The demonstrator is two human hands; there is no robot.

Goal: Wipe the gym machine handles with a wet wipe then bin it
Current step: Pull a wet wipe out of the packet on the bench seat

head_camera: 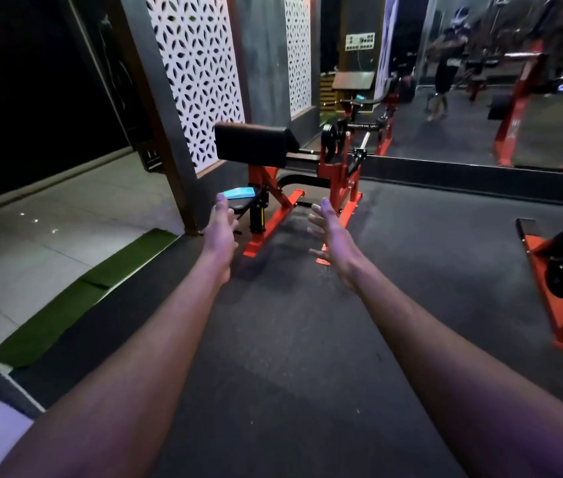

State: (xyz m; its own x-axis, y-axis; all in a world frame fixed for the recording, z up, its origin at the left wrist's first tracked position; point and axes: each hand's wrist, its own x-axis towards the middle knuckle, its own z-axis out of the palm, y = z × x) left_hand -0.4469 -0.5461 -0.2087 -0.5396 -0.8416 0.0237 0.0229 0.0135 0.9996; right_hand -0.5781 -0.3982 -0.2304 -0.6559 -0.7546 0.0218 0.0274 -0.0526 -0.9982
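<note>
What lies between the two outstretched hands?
In the head view, only dark rubber floor and the machine's red base bar show between the left hand and right hand; both hold nothing.

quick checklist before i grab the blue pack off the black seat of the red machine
1. Left hand free: ok, fingers straight, holding nothing.
2. Right hand free: ok, open, empty.
3. Flat blue wipe pack in sight: ok, lying on the round black seat.
4. Left hand on the pack: not ok, fingertips only near its edge.
5. Red steel machine frame handles located: cannot tell.
6. Bin in sight: not ok, none visible.
</note>
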